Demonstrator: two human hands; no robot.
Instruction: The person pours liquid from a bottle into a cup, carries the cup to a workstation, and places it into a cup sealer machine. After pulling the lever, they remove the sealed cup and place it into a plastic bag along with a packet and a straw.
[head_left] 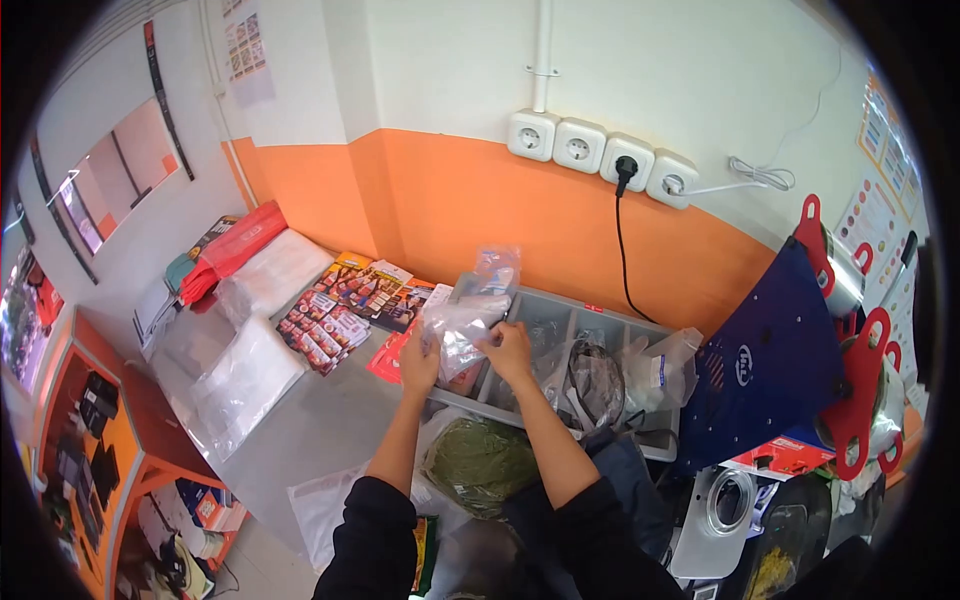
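Observation:
Between my two hands is a clear plastic bag (pixel 460 338), wrinkled and shiny, held over the left end of a grey divided tray (pixel 590 318). My left hand (pixel 420 364) grips the bag's left side, thumb up. My right hand (pixel 508 352) pinches its right side with fingers bent. Another small clear packet (pixel 497 266) stands up behind the bag at the tray's back edge. Several plastic bags lie in the tray's compartments, with a dark-edged clear pouch (pixel 594 385) among them. Below my wrists rests a bag of something green (pixel 480 465).
Printed flyers (pixel 322 330) and stacked clear plastic sheets (pixel 245 385) lie on the grey table (pixel 330 415) to the left, near a red folded bag (pixel 235 255). At right stands a dark blue metal machine (pixel 765 350) with red handles. A black cable (pixel 622 240) hangs from the wall sockets.

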